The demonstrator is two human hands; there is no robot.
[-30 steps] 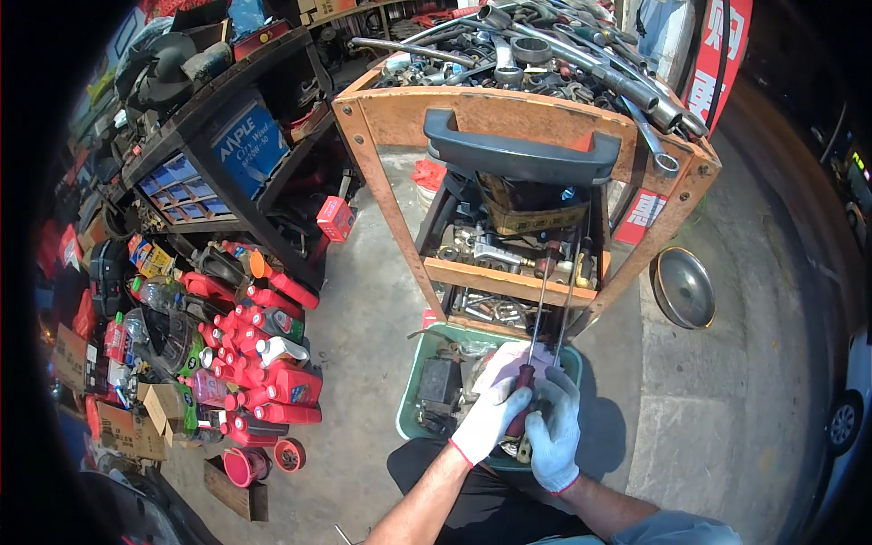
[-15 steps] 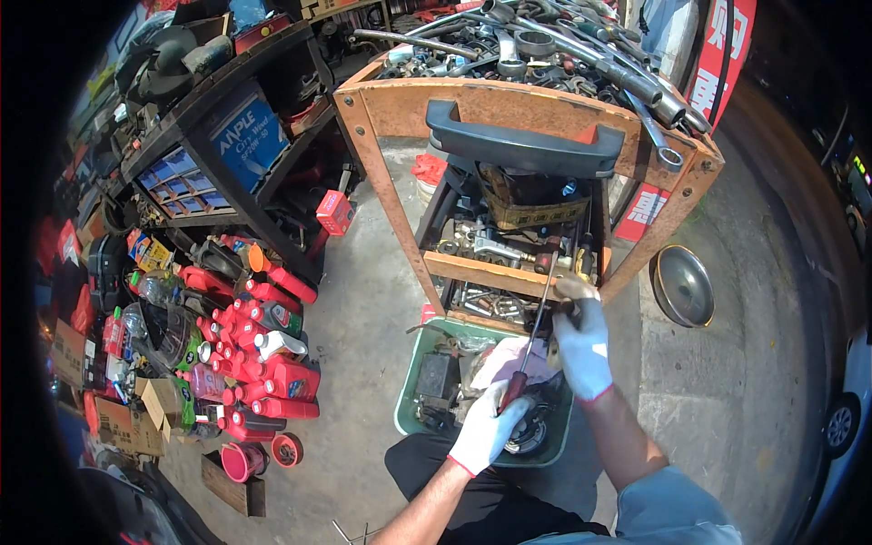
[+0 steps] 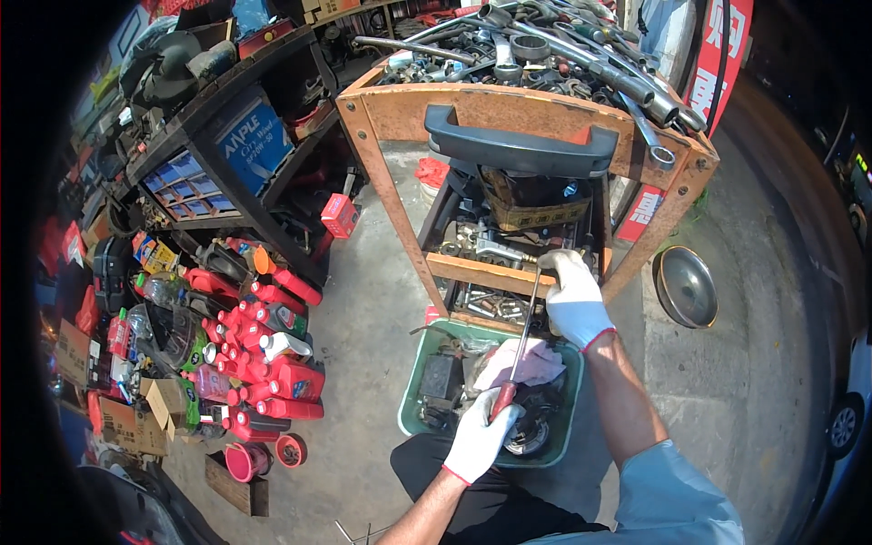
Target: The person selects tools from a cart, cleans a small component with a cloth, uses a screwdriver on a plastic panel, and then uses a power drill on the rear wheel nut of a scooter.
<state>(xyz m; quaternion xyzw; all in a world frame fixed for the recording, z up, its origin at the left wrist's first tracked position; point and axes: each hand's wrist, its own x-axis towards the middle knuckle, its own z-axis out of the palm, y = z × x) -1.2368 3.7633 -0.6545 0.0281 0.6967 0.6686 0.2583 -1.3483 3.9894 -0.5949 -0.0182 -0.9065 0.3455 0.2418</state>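
Note:
My gloved left hand (image 3: 484,434) is closed round the red handle of a screwdriver (image 3: 503,398) above the green tub (image 3: 409,377). Its long metal shaft rises toward my gloved right hand (image 3: 574,295), whose curled fingertips are at the upper end of the shaft, by the cart's middle wooden shelf (image 3: 477,272). What those fingers hold is hidden. The tub holds a pink cloth (image 3: 518,363) and dark metal parts (image 3: 440,377).
The rusty orange cart (image 3: 386,209) carries piled wrenches (image 3: 654,154) and sockets. A dark rack (image 3: 245,200) stands left, above red oil bottles (image 3: 295,381) and a small red bucket (image 3: 245,463). A metal basin (image 3: 686,286) lies right, near a car wheel (image 3: 843,422).
My right hand has moved from beside my left hand in the tub area up to the cart's shelf and screwdriver tip. My left hand has shifted slightly down and left, keeping the screwdriver.

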